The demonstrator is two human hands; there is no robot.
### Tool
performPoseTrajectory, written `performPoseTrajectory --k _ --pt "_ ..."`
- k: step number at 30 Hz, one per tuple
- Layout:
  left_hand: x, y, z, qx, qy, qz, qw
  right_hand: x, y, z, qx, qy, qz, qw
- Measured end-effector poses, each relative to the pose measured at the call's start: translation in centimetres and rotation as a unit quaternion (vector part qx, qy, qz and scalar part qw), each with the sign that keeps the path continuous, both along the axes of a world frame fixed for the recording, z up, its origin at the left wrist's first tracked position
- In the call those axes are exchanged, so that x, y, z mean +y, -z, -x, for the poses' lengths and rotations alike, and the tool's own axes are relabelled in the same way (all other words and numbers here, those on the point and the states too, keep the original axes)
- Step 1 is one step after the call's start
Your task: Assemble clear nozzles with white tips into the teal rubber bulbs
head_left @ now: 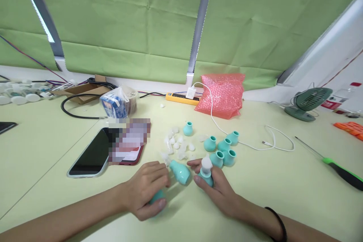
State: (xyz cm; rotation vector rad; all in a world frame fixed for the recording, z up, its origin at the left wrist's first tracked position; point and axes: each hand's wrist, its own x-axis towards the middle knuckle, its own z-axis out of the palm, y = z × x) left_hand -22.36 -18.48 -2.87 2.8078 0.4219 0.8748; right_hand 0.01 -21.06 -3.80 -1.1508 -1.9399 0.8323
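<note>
Landmark: lying teal bottle (180,172). I see right-hand fingers, the right hand (222,187), curled around a white-topped bottle (206,176) rightward; left hand (147,187) gripping a teal piece (157,196) leftward. Stray knuckles could roll the landmark.

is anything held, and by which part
Right hand holds a white-topped teal bottle by its body; left hand holds a teal piece, which part unclear.
</note>
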Motion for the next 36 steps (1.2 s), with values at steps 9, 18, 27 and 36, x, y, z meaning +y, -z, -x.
performPoseTrajectory --k 9,18,27,36 --pt "-0.5 1.0 -1.6 -0.012 -0.076 -0.096 0.992 -0.2 -0.2 -0.1 -0.001 0.005 -0.043 0.999" --pt "0.1 1.8 -3.5 -0.136 -0.083 0.055 0.986 -0.4 0.2 0.1 -0.103 0.026 -0.079 0.991" --pt "0.2 0.6 -3.5 -0.054 -0.111 0.081 0.989 -1.4 -0.1 0.1 -0.263 -0.034 -0.090 0.960" --pt "1.2 0.5 -3.7 -0.106 -0.125 -0.098 0.982 -0.8 -1.1 0.0 -0.208 -0.022 -0.012 0.978"
